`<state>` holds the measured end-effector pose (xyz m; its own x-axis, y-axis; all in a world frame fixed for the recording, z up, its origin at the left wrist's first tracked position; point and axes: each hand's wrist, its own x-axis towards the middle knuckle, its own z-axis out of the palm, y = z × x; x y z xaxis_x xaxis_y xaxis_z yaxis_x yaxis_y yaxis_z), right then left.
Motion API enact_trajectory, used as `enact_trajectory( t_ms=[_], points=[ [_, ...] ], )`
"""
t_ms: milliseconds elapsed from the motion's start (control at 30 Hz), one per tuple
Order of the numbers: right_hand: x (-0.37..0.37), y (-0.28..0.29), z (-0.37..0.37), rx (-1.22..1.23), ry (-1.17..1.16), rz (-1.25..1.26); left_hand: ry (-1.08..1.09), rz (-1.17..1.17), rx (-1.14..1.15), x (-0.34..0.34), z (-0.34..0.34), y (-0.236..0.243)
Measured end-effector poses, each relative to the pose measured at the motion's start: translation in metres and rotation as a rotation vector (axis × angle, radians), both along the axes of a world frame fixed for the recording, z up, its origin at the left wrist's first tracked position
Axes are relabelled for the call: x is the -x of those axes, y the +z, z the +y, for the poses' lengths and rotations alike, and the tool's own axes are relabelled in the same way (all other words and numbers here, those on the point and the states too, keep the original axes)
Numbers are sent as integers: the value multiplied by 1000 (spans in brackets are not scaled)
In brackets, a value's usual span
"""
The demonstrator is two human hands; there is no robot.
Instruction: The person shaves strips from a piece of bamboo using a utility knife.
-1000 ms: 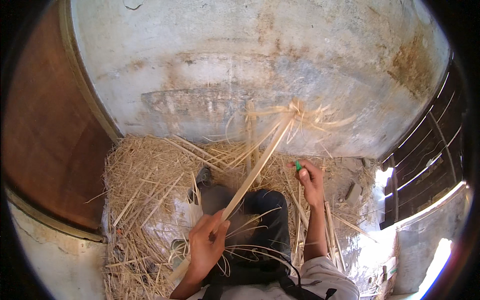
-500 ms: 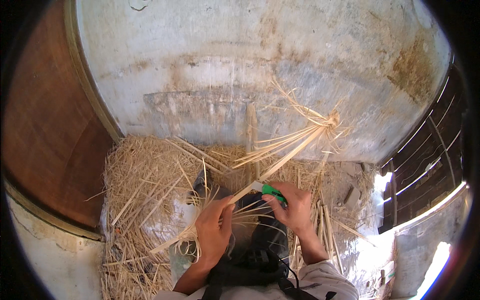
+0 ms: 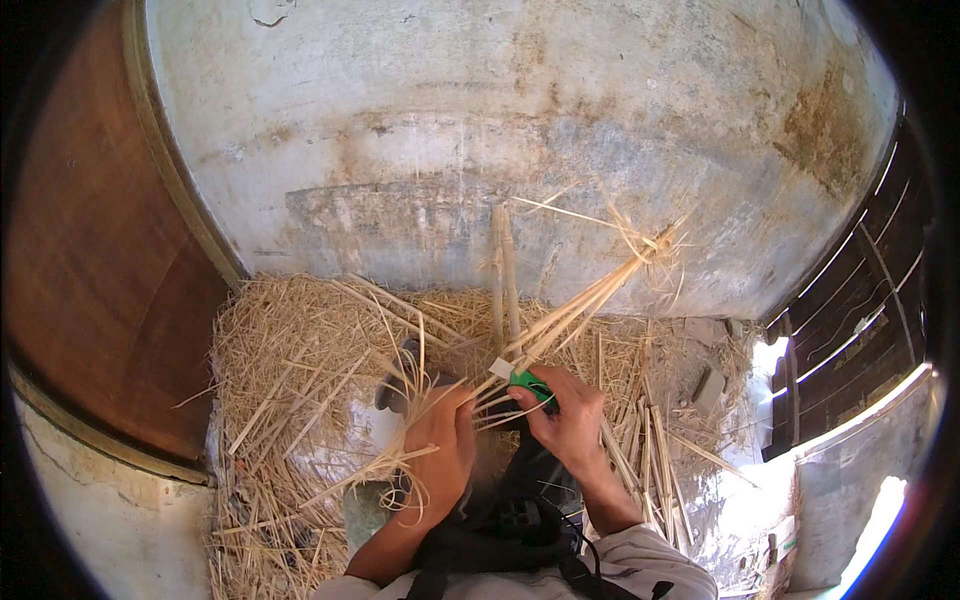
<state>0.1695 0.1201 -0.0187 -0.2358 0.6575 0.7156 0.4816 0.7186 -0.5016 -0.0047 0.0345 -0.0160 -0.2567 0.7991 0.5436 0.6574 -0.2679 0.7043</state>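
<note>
My left hand point(image 3: 438, 455) is closed round a long split bamboo strip point(image 3: 580, 305), with thin pale shavings curling over its back and wrist. My right hand point(image 3: 567, 420), just to its right, grips a green cutter point(image 3: 530, 385) whose pale blade lies against the strip. The strip rises toward the upper right and ends in a frayed tuft of peeled slivers point(image 3: 655, 243) in front of the wall. Two upright bamboo pieces point(image 3: 505, 270) stand behind it. My dark-clad legs show below my hands, partly hidden by them.
A stained pale wall point(image 3: 450, 120) faces me. Straw and bamboo scraps point(image 3: 280, 370) cover the floor, with more loose sticks point(image 3: 655, 470) at right and a small block point(image 3: 708, 390) nearby. A brown panel point(image 3: 110, 250) is on the left, dark slats point(image 3: 840, 320) on the right.
My right hand has come down and inward, bringing the cutter onto the strip beside my left hand. The strip's far end has swung rightward and down; its loose slivers have shifted.
</note>
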Motion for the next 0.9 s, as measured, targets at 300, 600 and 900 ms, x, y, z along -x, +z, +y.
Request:
enact_trajectory(
  t_ms=[300,600,900],
  points=[
    [-2,-3,-3,27,-39,9,32,128,-91,1,10,-17],
    [-13,-6,4,-99,-131,-30,-4,190,-31,7,0,-1],
    [-26,-16,21,-215,-209,-8,-57,6,-5,6,-8,-2]
  ],
)
